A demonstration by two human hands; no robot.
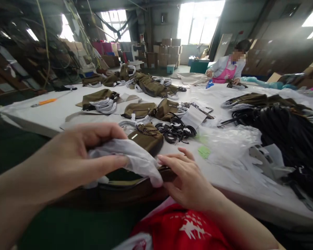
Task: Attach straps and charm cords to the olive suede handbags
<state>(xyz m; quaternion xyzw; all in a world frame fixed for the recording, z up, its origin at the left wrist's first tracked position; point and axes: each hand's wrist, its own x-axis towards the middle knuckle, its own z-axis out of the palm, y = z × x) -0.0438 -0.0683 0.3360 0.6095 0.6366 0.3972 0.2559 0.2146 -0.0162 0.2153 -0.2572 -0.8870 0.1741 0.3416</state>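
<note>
While the left hand (pixel 94 152) pinches a bunched white wrapping (pixel 138 158) between thumb and fingers, the right hand (pixel 190 177) sits at its lower end, fingers bent, fingertips by the wrapping and the dark bag's edge; cannot tell if they grip. What's inside the wrapping: can't tell either. The dark bag (pixel 127 195) is at the near edge of the white table (pixel 59 111), below both hands, its zipper (pixel 139 182) parted and the wrapping lying across its opening. The wearer has on a red apron (pixel 177 225).

Just beyond the hands: olive bag (pixel 146 139) with a chain on top, coiled black straps (pixel 175 130) right beside it, then a white card (pixel 194 116) and a green scrap (pixel 203 151). Clear plastic (pixel 229 139) lies farther right, next to a big black strap heap (pixel 284 135). Orange-handled tool (pixel 47 101) far left. Across the table, a co-worker in a pink apron (pixel 225 73).
</note>
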